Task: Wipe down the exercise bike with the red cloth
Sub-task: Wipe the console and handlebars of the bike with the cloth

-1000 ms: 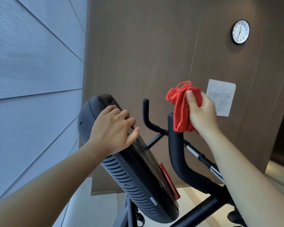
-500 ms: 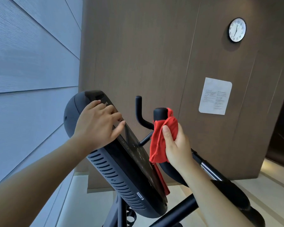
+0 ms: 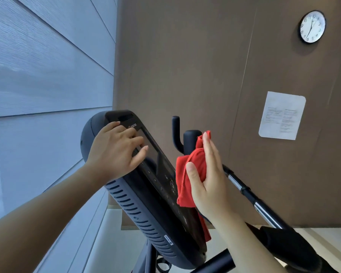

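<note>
An exercise bike is shown at close range, its dark console tilted across the middle of the view. The left hand is laid on the console's upper end, fingers loosely spread and barely bent, the thumb stretched toward the screen; nothing is gripped by it. The red cloth is bunched in the right hand, pinned between the thumb in front and straight, close-set fingers behind. It is held at the console's right edge, just in front of an upright black handlebar post. Whether the cloth touches the console cannot be told. A wall clock and a paper notice are seen on the brown wall behind.

Wiping of the console is judged to be starting. Several slips are possible: the small buttons below the screen could be pressed by the cloth or the bracing thumb; the cloth's hanging tail could be snagged on the post; with so light a thumb hold, the cloth could be dragged loose by a firm stroke; smears could be left on the screen by the bare left hand
</note>
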{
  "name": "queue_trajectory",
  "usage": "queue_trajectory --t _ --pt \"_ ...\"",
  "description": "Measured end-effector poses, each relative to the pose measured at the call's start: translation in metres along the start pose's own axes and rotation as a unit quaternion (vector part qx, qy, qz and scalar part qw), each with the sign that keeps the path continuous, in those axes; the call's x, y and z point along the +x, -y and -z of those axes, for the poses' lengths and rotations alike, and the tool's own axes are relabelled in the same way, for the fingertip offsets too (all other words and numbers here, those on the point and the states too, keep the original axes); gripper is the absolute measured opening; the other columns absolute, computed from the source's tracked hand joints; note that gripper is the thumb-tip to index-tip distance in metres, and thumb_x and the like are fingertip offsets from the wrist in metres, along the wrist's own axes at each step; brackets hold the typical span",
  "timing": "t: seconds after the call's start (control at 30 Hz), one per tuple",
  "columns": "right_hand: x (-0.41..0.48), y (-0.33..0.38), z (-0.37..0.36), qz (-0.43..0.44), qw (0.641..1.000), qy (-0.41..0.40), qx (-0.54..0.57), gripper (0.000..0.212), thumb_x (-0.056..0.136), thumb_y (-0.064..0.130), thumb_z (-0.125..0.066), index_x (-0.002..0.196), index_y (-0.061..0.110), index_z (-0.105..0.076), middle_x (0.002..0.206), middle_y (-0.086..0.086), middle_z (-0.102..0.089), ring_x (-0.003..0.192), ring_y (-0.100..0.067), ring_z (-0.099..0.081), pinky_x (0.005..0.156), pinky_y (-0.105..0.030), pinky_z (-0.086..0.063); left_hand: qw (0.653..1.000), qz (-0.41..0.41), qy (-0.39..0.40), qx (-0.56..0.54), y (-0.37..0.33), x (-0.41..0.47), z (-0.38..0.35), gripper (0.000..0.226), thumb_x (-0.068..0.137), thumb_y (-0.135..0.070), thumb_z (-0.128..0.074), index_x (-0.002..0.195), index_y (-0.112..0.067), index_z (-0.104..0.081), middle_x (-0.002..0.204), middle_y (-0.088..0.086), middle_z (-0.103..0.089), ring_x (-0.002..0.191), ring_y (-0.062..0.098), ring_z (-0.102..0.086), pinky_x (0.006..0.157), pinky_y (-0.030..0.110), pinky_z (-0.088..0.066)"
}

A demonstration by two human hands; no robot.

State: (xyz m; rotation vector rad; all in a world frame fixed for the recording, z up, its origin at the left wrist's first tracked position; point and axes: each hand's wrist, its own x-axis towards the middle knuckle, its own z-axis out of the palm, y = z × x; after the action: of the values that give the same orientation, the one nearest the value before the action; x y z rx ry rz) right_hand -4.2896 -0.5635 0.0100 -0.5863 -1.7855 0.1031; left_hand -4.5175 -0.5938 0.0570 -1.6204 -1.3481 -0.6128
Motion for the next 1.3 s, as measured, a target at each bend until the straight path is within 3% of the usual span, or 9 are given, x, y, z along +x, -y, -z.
queue_trajectory --t 0.23,0.43,0.53,0.7,0.8,0.9,1.07,1.17,1.3 --pt "0.02 -0.003 -0.001 -0.003 1.0 -0.015 0.002 0.061 0.092 0.049 -0.032 0.146 0.022 -0.021 0.143 0.014 -0.028 0.128 0.012 -0.021 0.097 0.003 -0.02 1.0 0.006 -0.005 0.003 -0.002 0.0 0.0 0.053 0.094 -0.047 -0.026 0.08 -0.024 -0.072 0.08 -0.005 -0.067 0.069 0.022 -0.057 0.084 0.037 -0.041" --pt "-0.009 -0.017 0.011 -0.009 0.999 0.053 0.001 0.064 0.089 0.056 -0.035 0.144 0.027 -0.018 0.139 0.014 -0.033 0.122 0.011 -0.03 0.093 0.005 -0.024 1.0 0.007 -0.023 0.008 -0.004 0.001 0.002 0.046 0.092 -0.042 -0.033 0.075 -0.022 -0.071 0.075 -0.005 -0.066 0.064 0.024 -0.055 0.08 0.034 -0.039" --pt "-0.007 -0.023 0.016 -0.003 0.995 0.091 0.041 0.064 0.089 0.054 -0.04 0.142 0.03 -0.013 0.137 0.017 -0.031 0.119 0.026 -0.022 0.092 0.005 -0.022 1.0 0.004 -0.011 0.01 -0.005 0.001 0.003 0.047 0.091 -0.043 -0.031 0.076 -0.022 -0.071 0.076 -0.005 -0.066 0.067 0.024 -0.058 0.081 0.035 -0.04" --pt "0.034 -0.022 0.015 0.03 0.996 0.043 0.075 0.069 0.088 0.053 -0.041 0.143 0.027 -0.01 0.134 0.029 -0.025 0.12 0.026 -0.021 0.095 0.004 -0.02 1.0 0.007 0.003 0.021 -0.005 0.002 0.006 0.047 0.091 -0.044 -0.03 0.077 -0.025 -0.07 0.076 -0.007 -0.066 0.067 0.022 -0.059 0.084 0.037 -0.042" --pt "0.051 -0.021 0.01 0.049 0.994 0.034 0.089 0.067 0.092 0.05 -0.045 0.147 0.019 -0.021 0.133 0.031 -0.028 0.12 0.025 -0.026 0.095 0.002 -0.022 1.0 0.008 0.005 0.023 -0.004 0.002 0.005 0.046 0.091 -0.044 -0.03 0.077 -0.025 -0.07 0.076 -0.007 -0.065 0.067 0.021 -0.057 0.083 0.036 -0.041" --pt "0.043 -0.025 0.006 0.045 0.992 0.047 0.109 0.067 0.088 0.057 -0.044 0.144 0.028 -0.021 0.132 0.037 -0.026 0.121 0.024 -0.027 0.096 0.001 -0.023 1.0 0.011 0.003 0.023 -0.004 0.002 0.005 0.044 0.091 -0.044 -0.031 0.076 -0.025 -0.069 0.076 -0.007 -0.065 0.067 0.022 -0.058 0.084 0.037 -0.041" --pt "0.023 -0.029 0.008 0.019 0.991 0.083 0.103 0.081 0.084 0.065 -0.042 0.147 0.021 -0.017 0.142 0.017 -0.029 0.127 0.014 -0.025 0.099 0.001 -0.019 0.999 0.019 0.002 0.027 -0.006 0.002 0.005 0.044 0.091 -0.043 -0.032 0.078 -0.025 -0.07 0.075 -0.007 -0.065 0.067 0.022 -0.058 0.083 0.038 -0.042" --pt "0.009 -0.029 0.013 0.02 0.989 0.119 0.082 0.081 0.084 0.068 -0.037 0.146 0.026 -0.007 0.139 0.017 -0.025 0.121 0.024 -0.015 0.094 0.007 -0.013 0.999 0.017 0.009 0.028 -0.006 0.002 0.005 0.044 0.091 -0.043 -0.031 0.077 -0.024 -0.069 0.074 -0.007 -0.065 0.066 0.022 -0.056 0.078 0.035 -0.04" --pt "-0.008 -0.03 0.021 0.016 0.984 0.173 0.029 0.09 0.079 0.075 -0.028 0.148 0.024 0.0 0.132 0.019 -0.024 0.115 0.021 -0.013 0.086 0.011 -0.011 0.999 0.02 0.021 0.036 -0.007 0.002 0.007 0.047 0.091 -0.044 -0.029 0.078 -0.024 -0.069 0.074 -0.006 -0.065 0.069 0.023 -0.059 0.081 0.037 -0.041"
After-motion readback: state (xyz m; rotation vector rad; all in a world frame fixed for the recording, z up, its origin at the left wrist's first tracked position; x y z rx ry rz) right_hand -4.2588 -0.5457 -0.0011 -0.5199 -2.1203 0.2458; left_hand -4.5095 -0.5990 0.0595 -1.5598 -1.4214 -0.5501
